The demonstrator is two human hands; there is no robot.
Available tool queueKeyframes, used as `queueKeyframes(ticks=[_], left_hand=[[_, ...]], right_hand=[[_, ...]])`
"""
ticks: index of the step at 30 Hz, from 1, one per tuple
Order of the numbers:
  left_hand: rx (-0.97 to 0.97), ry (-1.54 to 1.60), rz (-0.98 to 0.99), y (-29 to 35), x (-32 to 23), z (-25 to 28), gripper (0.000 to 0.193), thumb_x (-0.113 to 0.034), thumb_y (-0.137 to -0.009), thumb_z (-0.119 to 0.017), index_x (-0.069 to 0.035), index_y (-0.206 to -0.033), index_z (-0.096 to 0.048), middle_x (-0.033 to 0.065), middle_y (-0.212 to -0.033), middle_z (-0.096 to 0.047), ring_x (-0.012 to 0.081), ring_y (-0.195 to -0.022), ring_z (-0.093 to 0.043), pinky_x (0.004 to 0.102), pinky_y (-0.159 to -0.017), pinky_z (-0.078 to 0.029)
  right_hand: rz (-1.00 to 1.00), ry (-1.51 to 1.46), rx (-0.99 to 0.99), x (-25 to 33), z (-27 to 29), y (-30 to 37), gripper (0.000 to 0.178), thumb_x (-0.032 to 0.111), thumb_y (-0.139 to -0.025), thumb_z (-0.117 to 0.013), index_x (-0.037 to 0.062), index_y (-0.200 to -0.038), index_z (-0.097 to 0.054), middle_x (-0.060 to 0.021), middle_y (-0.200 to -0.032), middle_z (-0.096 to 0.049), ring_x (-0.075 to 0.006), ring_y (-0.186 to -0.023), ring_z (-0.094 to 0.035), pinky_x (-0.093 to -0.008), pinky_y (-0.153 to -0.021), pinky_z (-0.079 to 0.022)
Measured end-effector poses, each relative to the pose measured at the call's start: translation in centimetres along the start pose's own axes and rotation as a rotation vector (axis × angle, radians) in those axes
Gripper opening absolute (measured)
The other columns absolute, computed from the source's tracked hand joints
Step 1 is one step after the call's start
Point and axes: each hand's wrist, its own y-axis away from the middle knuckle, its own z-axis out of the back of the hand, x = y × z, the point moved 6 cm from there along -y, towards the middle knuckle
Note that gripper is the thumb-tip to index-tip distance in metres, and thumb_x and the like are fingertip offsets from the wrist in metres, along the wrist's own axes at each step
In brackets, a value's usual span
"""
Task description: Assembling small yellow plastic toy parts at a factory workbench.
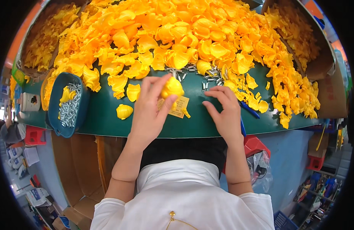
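My left hand point(149, 111) pinches a rounded yellow plastic piece point(172, 87) between thumb and fingers, above the green table point(146, 124). Below that piece lies a small tan printed card point(180, 105), partly covered by it and the hand. Beside the card is a small yellow part point(186, 112). My right hand point(226, 113) hovers to the right, its thumb and fingers apart with nothing between them. Just beyond its fingertips lie several short silver metal cylinders point(212, 76). A rounded, ridged yellow piece point(124, 111) rests to the left of my left hand.
A big heap of yellow plastic shells point(177, 32) covers the far table. A teal basin point(53, 103) with small metal parts point(71, 111) stands at left. Cardboard boxes point(325, 46) flank the heap. A blue pen-like tool point(250, 110) lies right of my right hand.
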Motion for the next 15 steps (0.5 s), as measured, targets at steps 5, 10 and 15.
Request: queueKeyframes(ticks=[5,10,15], left_hand=[[-0.101,0.447,-0.017,0.7,0.6,1.5,0.038,-0.01,-0.091,-0.052,0.0,-0.127,-0.045,0.0078,-0.114,-0.048,0.0213,-0.103,-0.057,0.0324,-0.088,-0.047],[0.07,1.251,0.233,2.1,2.8,0.6,0.043,-0.015,-0.095,-0.044,0.004,-0.133,-0.033,0.0131,-0.134,-0.042,0.0332,-0.11,-0.055,0.036,-0.091,-0.048],[0.119,1.53,0.326,3.3,3.4,-0.3,0.05,-0.021,-0.095,-0.044,0.003,-0.135,-0.028,0.0171,-0.128,-0.047,0.0379,-0.107,-0.056,0.0389,-0.089,-0.051]], right_hand=[[0.026,-0.03,0.057,0.2,1.0,0.4,0.015,0.002,-0.072,-0.067,0.0033,-0.087,-0.066,-0.0095,-0.088,-0.06,-0.0243,-0.083,-0.056,-0.0308,-0.071,-0.044],[0.174,-0.084,0.149,3.4,-1.9,1.9,0.02,0.003,-0.07,-0.07,0.0041,-0.089,-0.067,-0.0076,-0.083,-0.059,-0.0244,-0.075,-0.056,-0.0327,-0.067,-0.045],[0.279,0.119,0.07,2.7,-3.2,2.0,0.025,0.001,-0.067,-0.072,0.003,-0.091,-0.067,-0.0084,-0.081,-0.06,-0.0247,-0.073,-0.056,-0.0319,-0.065,-0.048]])
